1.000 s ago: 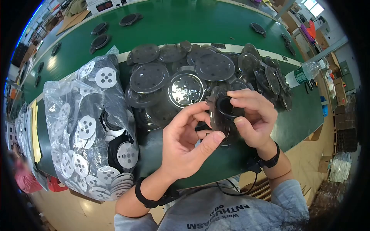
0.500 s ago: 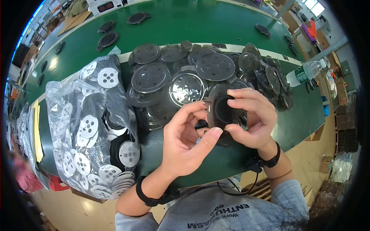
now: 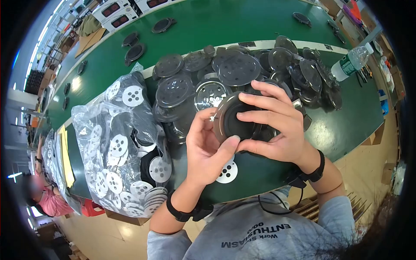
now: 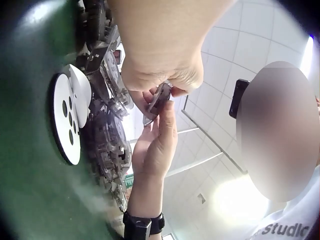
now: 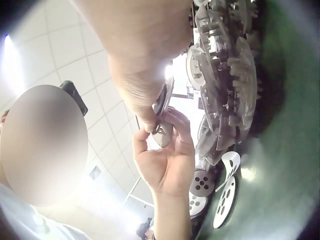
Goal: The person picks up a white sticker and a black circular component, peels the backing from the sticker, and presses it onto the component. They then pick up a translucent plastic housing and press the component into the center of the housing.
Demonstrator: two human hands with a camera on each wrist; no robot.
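Note:
My left hand (image 3: 206, 149) grips a round, dark translucent plastic cover (image 3: 221, 120) by its near edge, thumb in front and fingers behind. A round black pad (image 3: 233, 126) lies against the cover's face. With fingers spread over that pad and thumb at its lower edge, my right hand (image 3: 279, 123) holds the pad against the cover. Both wrist views show the cover edge-on between the two hands. Below them on the table lies a white disc with holes (image 3: 232, 178), a second curled white piece (image 4: 79, 92) leaning against it in the left wrist view.
Many dark plastic covers (image 3: 239, 69) are heaped behind my hands. A clear bag (image 3: 102, 130) full of white holed discs stands at left. A water bottle (image 3: 352, 63) stands at right. Several covers (image 3: 162, 25) sit on the green surface beyond. Another person (image 3: 54, 199) is at far left.
The black pad, earlier bent up in the right hand, now lies flatter against the cover. The right fingers have spread across it. The white disc below the hands has come into view.

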